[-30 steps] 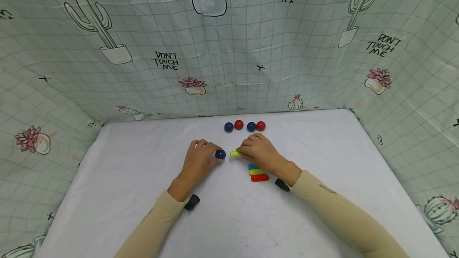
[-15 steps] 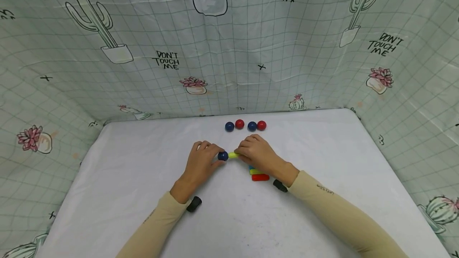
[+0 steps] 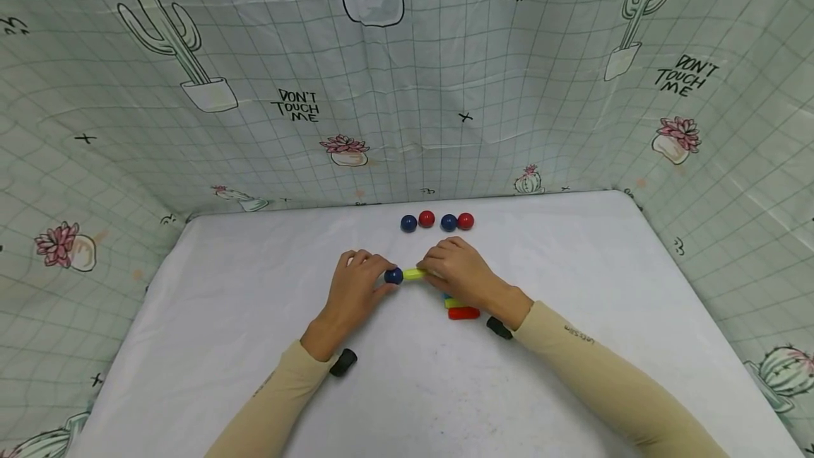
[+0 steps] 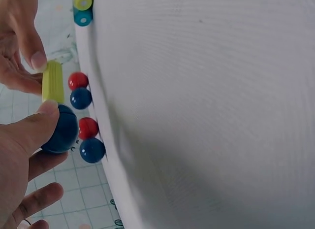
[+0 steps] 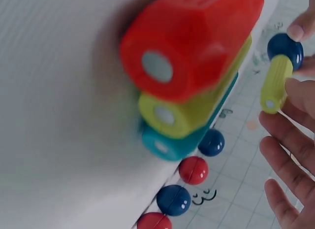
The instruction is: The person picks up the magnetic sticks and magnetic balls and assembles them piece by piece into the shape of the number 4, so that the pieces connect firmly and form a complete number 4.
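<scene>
Between thumb and fingers, my left hand (image 3: pixel 356 285) pinches a dark blue ball (image 4: pixel 63 130). My right hand (image 3: pixel 461 273) pinches a yellow-green rod (image 5: pixel 273 86) with ridged sides and a pale round spot on its end. The rod's far end meets the ball, so the two sit end to end in both wrist views. Below my right hand on the table lie a red rod (image 5: pixel 192 47), a yellow-green rod (image 5: pixel 170 115) and a blue rod (image 5: pixel 167 143), side by side. The head view shows the last two partly covered by that hand.
Toward the table's back edge stand a blue ball (image 3: pixel 408 223), a red ball (image 3: pixel 427 218), another blue ball (image 3: pixel 449 222) and another red ball (image 3: pixel 466 220) in a row. A cloth printed with cacti (image 3: pixel 407 90) hangs behind the white table (image 3: pixel 254 267).
The blue ball and the yellow-green rod were apart a second ago; they have come together end to end. My left hand moved slightly right. Both hands keep their hold.
</scene>
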`<state>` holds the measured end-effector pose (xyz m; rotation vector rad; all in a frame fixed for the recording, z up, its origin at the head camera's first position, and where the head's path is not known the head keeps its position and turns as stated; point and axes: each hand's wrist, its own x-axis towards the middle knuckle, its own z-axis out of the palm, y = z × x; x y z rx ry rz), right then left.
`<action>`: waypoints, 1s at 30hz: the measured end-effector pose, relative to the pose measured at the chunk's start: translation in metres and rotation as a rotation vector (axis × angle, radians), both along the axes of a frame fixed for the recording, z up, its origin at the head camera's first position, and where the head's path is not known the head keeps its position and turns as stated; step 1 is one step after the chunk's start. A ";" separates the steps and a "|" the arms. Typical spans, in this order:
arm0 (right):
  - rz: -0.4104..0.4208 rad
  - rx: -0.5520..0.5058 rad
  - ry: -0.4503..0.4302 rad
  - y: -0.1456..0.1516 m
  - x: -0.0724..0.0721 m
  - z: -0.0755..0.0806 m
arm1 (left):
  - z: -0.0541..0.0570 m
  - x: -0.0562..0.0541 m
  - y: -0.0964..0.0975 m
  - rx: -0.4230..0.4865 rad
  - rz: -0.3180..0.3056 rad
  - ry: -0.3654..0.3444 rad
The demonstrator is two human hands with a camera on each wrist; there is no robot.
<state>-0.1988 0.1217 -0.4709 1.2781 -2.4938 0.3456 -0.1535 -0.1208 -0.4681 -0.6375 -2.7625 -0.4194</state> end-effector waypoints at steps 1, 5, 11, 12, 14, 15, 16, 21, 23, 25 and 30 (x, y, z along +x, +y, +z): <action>-0.008 0.002 -0.013 0.001 0.000 0.001 | 0.000 0.000 -0.001 0.000 0.003 -0.002; -0.059 0.002 -0.058 0.011 -0.004 0.004 | 0.001 0.001 -0.003 -0.008 0.020 -0.006; -0.129 0.015 -0.050 0.029 -0.018 0.005 | -0.001 0.001 -0.008 0.015 0.030 -0.007; -0.139 0.017 -0.049 0.032 -0.021 0.005 | -0.002 0.001 -0.009 0.019 0.030 -0.005; -0.163 0.019 -0.052 0.037 -0.026 0.005 | -0.002 0.001 -0.010 0.021 0.032 -0.002; -0.177 0.018 -0.052 0.040 -0.028 0.004 | -0.001 0.001 -0.011 0.021 0.033 -0.003; -0.189 0.016 -0.052 0.042 -0.030 0.004 | -0.001 0.001 -0.011 0.019 0.034 -0.003; -0.246 0.021 -0.031 0.053 -0.040 0.004 | 0.001 0.001 -0.013 0.011 0.045 -0.004; -0.262 0.031 -0.027 0.056 -0.045 0.003 | 0.001 0.001 -0.014 0.008 0.049 -0.005; -0.272 0.042 -0.033 0.058 -0.049 0.003 | 0.001 0.001 -0.014 0.004 0.053 -0.007; -0.296 0.096 -0.056 0.062 -0.058 0.003 | 0.001 0.001 -0.015 0.005 0.053 -0.010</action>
